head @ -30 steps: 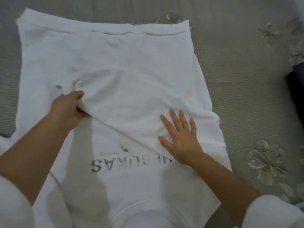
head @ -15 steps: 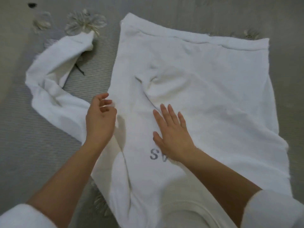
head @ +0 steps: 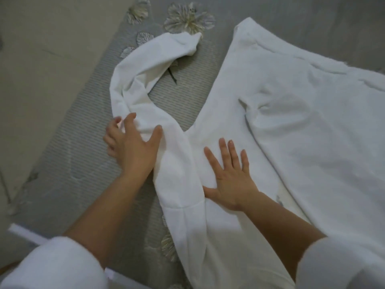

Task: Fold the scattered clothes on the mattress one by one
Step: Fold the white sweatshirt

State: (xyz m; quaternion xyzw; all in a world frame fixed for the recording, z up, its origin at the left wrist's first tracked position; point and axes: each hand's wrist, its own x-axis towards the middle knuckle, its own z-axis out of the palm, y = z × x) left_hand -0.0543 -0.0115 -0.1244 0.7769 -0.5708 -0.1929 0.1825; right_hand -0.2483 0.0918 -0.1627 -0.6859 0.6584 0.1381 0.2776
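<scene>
A white long-sleeved top [head: 291, 126] lies spread on the grey mattress [head: 87, 142], its right side folded over the body. Its left sleeve [head: 145, 80] curls away to the upper left in a loop. My left hand [head: 131, 147] reaches over the sleeve near the shoulder, fingers spread and lightly curved, thumb on the cloth. My right hand [head: 229, 176] lies flat with straight fingers on the top's chest, just right of the shoulder seam.
The mattress cover is grey with pale flower prints [head: 187, 19]. Its left edge [head: 62, 113] runs diagonally, with beige floor [head: 41, 59] beyond. White sleeves cover both my forearms at the bottom of the view.
The view swung left, bringing the loose sleeve into the middle. My left hand moved out from the body of the top onto the sleeve and spread. My right hand shifted toward the shoulder, staying flat.
</scene>
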